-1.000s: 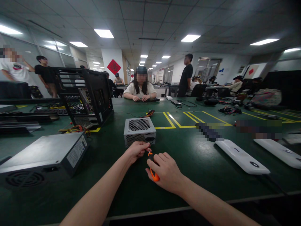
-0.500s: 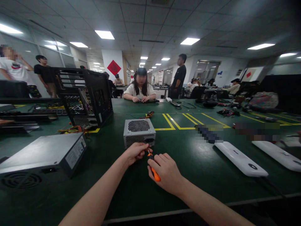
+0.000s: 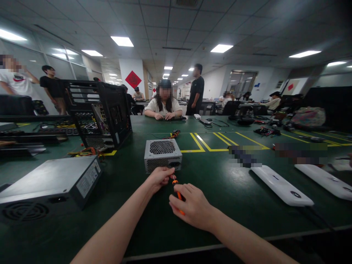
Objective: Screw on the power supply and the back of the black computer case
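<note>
My right hand point(image 3: 192, 203) is closed round the orange and black handle of a screwdriver point(image 3: 180, 198). Its thin shaft points up and away to the fingertips of my left hand point(image 3: 159, 178). Those fingers are pinched together at the shaft's tip, just in front of the lower right corner of a grey power supply unit point(image 3: 162, 156). What they grip there is hidden. The power supply stands on the green table point(image 3: 209, 227), its mesh-covered face up and a socket on the side towards me.
Left lies a larger power supply point(image 3: 52, 179), with a black open computer case point(image 3: 99, 113) behind it. White oblong devices point(image 3: 283, 185) are on the right. Across the table sits a person point(image 3: 164, 104); another person point(image 3: 195, 90) stands farther back.
My right hand has rolled round the screwdriver handle, its fingers now covering more of it. My left hand has barely moved. The standing person in the background has shifted left.
</note>
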`<state>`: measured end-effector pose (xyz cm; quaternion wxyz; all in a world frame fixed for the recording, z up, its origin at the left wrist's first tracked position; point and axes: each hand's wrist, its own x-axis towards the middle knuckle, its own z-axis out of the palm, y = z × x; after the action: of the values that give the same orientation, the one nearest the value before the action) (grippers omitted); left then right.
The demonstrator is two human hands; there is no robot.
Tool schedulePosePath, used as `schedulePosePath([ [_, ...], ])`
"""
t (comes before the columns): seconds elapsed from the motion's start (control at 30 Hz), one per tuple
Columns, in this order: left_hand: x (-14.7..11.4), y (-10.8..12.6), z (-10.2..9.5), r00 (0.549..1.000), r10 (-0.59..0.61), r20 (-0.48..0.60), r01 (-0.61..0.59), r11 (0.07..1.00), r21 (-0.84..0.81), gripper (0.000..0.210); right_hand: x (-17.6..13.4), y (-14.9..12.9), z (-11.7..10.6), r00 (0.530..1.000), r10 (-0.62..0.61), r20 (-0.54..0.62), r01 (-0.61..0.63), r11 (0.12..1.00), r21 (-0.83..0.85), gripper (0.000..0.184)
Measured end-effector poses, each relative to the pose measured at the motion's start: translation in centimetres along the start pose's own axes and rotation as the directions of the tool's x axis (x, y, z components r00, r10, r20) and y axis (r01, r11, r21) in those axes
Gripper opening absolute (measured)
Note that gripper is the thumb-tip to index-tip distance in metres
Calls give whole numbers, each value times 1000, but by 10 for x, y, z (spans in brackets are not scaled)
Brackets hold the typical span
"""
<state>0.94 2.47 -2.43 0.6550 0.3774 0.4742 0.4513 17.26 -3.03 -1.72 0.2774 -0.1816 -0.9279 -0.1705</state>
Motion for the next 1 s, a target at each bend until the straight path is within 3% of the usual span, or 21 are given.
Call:
schedulePosePath([
  [0.27,-5,1,1,999,27,38,-28,999,32,23,-2,2,0,999,-17,45,14,997,76,10],
  [0.37,-8,3,1,998,13,61,-16,999,47,23,-1,3,-1,997,-47,62,40,994,100,21],
  [0.47,-7,3,0,998,14,64,-15,1000,18,21,-1,4,0,999,-54,10,53,995,80,22],
  [0.6,-3,1,-1,999,1,36,0,1000,-26,20,-1,5,3,990,31,-134,-25,999,44,14],
  [0.87,-2,0,-2,997,23,70,-24,1000,12,26,-3,5,0,998,59,-38,-54,990,130,20],
  [1.0,-2,-1,-2,999,25,45,-24,1000,-7,25,-3,6,1,996,26,-82,-17,994,108,23],
])
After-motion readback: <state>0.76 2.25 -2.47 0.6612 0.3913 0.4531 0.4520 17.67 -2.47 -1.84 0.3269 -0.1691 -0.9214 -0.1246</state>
